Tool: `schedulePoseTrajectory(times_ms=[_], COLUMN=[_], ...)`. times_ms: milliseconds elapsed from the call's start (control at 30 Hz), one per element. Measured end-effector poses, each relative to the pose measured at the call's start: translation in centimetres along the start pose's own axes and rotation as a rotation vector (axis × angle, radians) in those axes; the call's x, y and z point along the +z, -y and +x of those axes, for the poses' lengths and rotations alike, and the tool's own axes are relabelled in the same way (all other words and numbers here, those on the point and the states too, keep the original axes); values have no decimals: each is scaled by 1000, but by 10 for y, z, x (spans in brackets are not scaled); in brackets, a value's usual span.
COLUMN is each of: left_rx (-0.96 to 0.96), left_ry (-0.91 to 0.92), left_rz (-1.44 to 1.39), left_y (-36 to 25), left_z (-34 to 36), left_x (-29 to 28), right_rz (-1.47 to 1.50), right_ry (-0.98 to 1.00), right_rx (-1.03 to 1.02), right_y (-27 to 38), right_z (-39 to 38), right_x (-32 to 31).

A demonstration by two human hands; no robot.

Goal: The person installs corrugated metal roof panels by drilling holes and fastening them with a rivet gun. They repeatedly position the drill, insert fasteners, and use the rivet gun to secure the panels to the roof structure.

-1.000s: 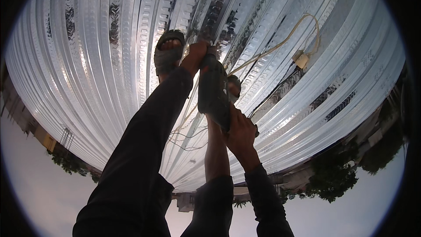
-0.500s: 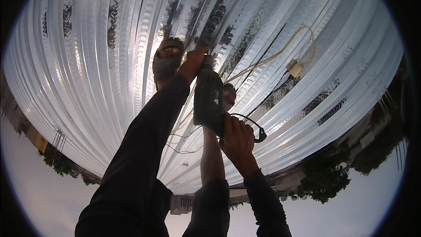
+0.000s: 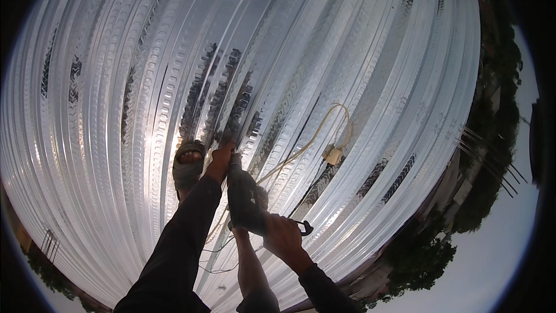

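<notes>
My right hand [image 3: 282,236] is wrapped around the back grip of a corded power drill [image 3: 243,200]. The drill is dark and chunky, and its nose points away from me, down toward the shiny ribbed metal sheets [image 3: 324,40]. My left hand [image 3: 220,159] is bunched up close beside the nose, low over the metal. I cannot tell if its fingers pinch something there or just help keep the nose on its spot.

I think I am in the middle of one small bit of work. The drill is in place and both hands are where they need to be. I can't see if the tip has gone in, and I can't make out any finished hole or screw around it, so this spot doesn't look done to me. How many more spots are left, I can't say.

A black loop of cord [image 3: 308,230] sticks out past my right hand. Farther right, a cream socket [image 3: 333,155] lies on the sheets, on the end of a pale cable [image 3: 348,124]. My left foot [image 3: 189,159], in a dark sandal, stands on the metal just left of my left hand. Far off to the right are trees [image 3: 420,255] and gray sky [image 3: 486,278].
</notes>
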State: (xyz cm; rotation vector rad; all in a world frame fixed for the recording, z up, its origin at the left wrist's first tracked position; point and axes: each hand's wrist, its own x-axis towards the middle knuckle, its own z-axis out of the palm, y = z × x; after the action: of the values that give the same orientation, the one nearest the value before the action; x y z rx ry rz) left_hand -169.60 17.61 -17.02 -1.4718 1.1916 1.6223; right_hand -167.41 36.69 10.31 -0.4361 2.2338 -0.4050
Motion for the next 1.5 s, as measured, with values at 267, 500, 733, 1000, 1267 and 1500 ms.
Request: schedulePoseTrajectory(times_ms=[267,500,733,1000,1267,1500], left_rx=[-130,-97,321,-99,-192,-71], left_ry=[-51,-103,-99,82,72,16], left_rz=[-162,-52,401,164,-132,-267], left_y=[-20,-1,23,-21,-54,-28], left_z=[23,39,36,-181,-241,-239], left_x=[-11,-11,-39,-6,34,43], right_rz=[11,88,53,18,-119,-157], right_ry=[-21,-45,171,76,180,257], right_rx=[-44,3,157,161,70,82], right_y=[12,12,24,-5,-9,-8], right_z=[23,21,41,48,61,69], right_x=[-20,-19,-35,-61,-69,-78])
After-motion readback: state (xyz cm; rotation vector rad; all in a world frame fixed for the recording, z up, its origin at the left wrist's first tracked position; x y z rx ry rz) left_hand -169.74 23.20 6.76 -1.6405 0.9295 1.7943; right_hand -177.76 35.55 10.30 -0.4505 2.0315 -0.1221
